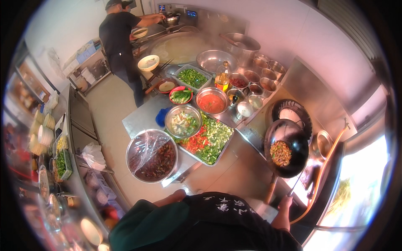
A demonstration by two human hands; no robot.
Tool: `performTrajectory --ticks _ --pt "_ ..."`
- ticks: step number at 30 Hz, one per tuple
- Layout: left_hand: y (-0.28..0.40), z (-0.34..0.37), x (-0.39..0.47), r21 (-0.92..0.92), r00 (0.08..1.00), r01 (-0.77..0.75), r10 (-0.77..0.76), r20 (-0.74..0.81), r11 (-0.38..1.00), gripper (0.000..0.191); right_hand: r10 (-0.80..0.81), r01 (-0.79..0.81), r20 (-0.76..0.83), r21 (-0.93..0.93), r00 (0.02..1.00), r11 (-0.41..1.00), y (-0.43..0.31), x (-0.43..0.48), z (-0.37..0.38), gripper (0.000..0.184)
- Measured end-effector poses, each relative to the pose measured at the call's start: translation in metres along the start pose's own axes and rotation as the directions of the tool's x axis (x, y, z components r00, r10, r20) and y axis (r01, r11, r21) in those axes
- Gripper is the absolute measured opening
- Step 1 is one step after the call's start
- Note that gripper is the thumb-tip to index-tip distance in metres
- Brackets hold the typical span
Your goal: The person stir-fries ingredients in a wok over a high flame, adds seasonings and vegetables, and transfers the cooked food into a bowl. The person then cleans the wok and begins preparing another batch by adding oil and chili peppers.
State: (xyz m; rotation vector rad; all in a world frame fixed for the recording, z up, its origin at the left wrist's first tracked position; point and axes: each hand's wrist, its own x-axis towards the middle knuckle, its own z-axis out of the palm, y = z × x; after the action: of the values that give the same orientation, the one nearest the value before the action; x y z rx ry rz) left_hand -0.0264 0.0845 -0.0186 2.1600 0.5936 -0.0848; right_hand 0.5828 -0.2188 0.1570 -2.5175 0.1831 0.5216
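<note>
On the right, my right hand (285, 202) is closed around the thin metal handle (296, 185) of a cooking utensil that reaches up to the wok. Its head is not distinguishable. The black wok (290, 138) is tilted, and chopped, browned food (280, 153) lies in its lower left. A wooden handle (270, 189) runs down from the wok towards my shirt, left of my right hand. My left hand (179, 194) shows only partly beside my dark shirt; its fingers cannot be made out. Nearest to it is a steel bowl of dark red food (157, 169), partly covered with plastic film.
Chopped peppers and greens fill a metal tray (201, 141). Around it stand a bowl of red sauce (212, 100), an oil bottle (222, 80) and several seasoning pots (260, 75). A yellow hose (329, 153) hangs at right. A co-worker (121, 40) stands by a steaming vat (179, 47).
</note>
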Motion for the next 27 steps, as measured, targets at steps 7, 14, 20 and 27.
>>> performTrajectory --ticks 7,14,20,27 --pt "-0.014 0.026 0.009 0.266 0.964 0.186 -0.229 0.138 0.946 0.023 0.016 -0.016 0.013 0.021 1.000 1.000 -0.005 0.002 0.008 0.047" --pt "0.018 -0.018 0.000 0.027 0.995 0.070 -0.072 0.070 0.997 0.026 0.018 -0.018 0.000 0.018 1.000 1.000 0.008 0.012 0.004 0.046" --pt "-0.013 0.009 -0.005 -0.063 0.998 0.046 -0.048 -0.029 0.997 0.022 0.021 -0.021 0.009 -0.015 1.000 1.000 0.008 0.019 0.007 0.045" --pt "-0.010 0.012 -0.008 -0.145 0.988 0.141 -0.149 -0.046 0.979 0.020 0.059 -0.059 0.042 -0.009 0.997 0.998 -0.001 0.002 -0.001 0.047"
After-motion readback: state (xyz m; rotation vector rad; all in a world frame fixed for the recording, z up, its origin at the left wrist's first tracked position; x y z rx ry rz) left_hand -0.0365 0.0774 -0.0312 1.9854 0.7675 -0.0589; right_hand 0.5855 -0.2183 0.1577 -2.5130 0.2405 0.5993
